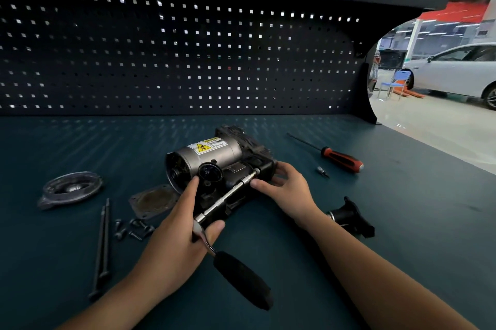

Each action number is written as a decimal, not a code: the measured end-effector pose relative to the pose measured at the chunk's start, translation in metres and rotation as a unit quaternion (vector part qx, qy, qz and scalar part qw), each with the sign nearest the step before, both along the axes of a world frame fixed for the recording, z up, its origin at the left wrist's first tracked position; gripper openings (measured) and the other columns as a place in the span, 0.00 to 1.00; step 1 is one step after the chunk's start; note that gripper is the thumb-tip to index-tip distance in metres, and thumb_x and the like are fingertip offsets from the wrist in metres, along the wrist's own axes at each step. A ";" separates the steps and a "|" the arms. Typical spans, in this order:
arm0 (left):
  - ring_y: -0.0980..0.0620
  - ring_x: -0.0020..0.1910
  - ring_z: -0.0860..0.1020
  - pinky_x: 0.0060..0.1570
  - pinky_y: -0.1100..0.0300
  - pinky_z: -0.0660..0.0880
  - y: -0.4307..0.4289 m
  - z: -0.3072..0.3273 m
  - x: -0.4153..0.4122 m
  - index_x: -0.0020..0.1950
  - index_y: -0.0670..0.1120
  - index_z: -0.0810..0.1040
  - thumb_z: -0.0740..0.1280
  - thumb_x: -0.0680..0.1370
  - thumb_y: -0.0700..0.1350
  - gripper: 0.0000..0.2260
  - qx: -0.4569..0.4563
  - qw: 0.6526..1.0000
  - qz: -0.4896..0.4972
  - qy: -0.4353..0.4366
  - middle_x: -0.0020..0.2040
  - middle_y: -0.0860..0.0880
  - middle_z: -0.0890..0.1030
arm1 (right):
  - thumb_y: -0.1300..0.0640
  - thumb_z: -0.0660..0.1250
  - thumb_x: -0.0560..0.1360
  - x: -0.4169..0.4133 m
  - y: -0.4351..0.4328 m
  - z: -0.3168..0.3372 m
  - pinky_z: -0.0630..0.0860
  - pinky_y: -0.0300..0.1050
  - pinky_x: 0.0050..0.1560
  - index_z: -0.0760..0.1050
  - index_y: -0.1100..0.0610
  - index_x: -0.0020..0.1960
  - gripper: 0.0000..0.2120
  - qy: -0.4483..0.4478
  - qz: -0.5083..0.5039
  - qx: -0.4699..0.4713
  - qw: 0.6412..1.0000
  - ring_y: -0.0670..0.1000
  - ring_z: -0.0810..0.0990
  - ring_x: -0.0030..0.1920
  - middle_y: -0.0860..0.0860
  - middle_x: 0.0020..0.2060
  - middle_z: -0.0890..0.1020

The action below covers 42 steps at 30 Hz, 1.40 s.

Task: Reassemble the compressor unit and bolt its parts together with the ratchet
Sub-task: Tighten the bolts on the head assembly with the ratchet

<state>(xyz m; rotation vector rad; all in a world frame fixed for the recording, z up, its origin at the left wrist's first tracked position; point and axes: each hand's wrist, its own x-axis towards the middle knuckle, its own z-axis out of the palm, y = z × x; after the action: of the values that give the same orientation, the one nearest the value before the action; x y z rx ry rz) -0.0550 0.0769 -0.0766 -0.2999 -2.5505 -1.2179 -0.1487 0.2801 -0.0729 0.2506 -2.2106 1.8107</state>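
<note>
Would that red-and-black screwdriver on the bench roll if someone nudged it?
Probably a little: the red-and-black-handled screwdriver has a rounded handle and lies free on the flat teal bench top, so a sideways nudge may roll it. Its thin straight shaft looks stiff, not bendy.

teal bench (pixel 80 147) with compressor (pixel 214 155), round cover (pixel 71 188), gasket (pixel 153 201), long bolts (pixel 102 246), screws (pixel 132 229), screwdriver (pixel 341 159)
</note>
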 end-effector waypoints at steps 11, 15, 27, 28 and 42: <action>0.57 0.38 0.69 0.32 0.62 0.62 -0.003 0.028 0.003 0.53 0.51 0.63 0.59 0.72 0.62 0.18 -0.154 0.978 0.108 0.096 0.46 0.57 0.67 | 0.57 0.72 0.71 0.003 0.000 0.001 0.74 0.28 0.47 0.74 0.43 0.46 0.12 0.028 0.024 0.006 0.999 0.37 0.79 0.48 0.36 0.44 0.80; 0.48 0.34 0.72 0.32 0.55 0.66 -0.005 0.035 -0.002 0.42 0.53 0.61 0.60 0.76 0.58 0.12 -0.154 0.979 0.110 0.081 0.32 0.54 0.71 | 0.55 0.73 0.70 0.002 0.000 0.003 0.74 0.28 0.45 0.75 0.45 0.48 0.11 0.016 0.002 0.020 1.000 0.40 0.80 0.47 0.37 0.43 0.80; 0.55 0.29 0.71 0.27 0.60 0.61 -0.006 0.025 -0.005 0.38 0.52 0.60 0.57 0.71 0.63 0.15 -0.099 0.987 0.052 0.114 0.27 0.53 0.71 | 0.45 0.60 0.77 0.025 -0.017 0.040 0.65 0.34 0.23 0.72 0.59 0.31 0.22 -0.160 -0.002 0.095 0.983 0.47 0.74 0.22 0.50 0.22 0.76; 0.55 0.28 0.71 0.27 0.60 0.61 -0.006 0.025 -0.005 0.38 0.52 0.60 0.57 0.71 0.62 0.15 -0.107 0.985 0.048 0.123 0.26 0.52 0.70 | 0.44 0.60 0.77 0.027 -0.025 0.039 0.63 0.32 0.20 0.73 0.59 0.30 0.23 -0.173 0.020 0.069 0.982 0.46 0.73 0.19 0.49 0.21 0.76; 0.58 0.25 0.70 0.31 0.59 0.65 -0.003 0.029 -0.007 0.36 0.49 0.65 0.54 0.64 0.68 0.21 0.045 0.998 0.028 0.017 0.24 0.55 0.72 | 0.52 0.60 0.78 0.031 -0.047 0.038 0.58 0.31 0.18 0.68 0.57 0.31 0.18 -0.209 0.052 -0.017 0.976 0.43 0.64 0.15 0.44 0.15 0.67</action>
<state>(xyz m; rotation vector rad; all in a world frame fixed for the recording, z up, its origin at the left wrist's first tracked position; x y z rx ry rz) -0.0620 0.0739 -0.0477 -0.2244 -2.4502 -1.2914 -0.1182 0.2335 -0.0353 -0.0287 -2.4756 2.1167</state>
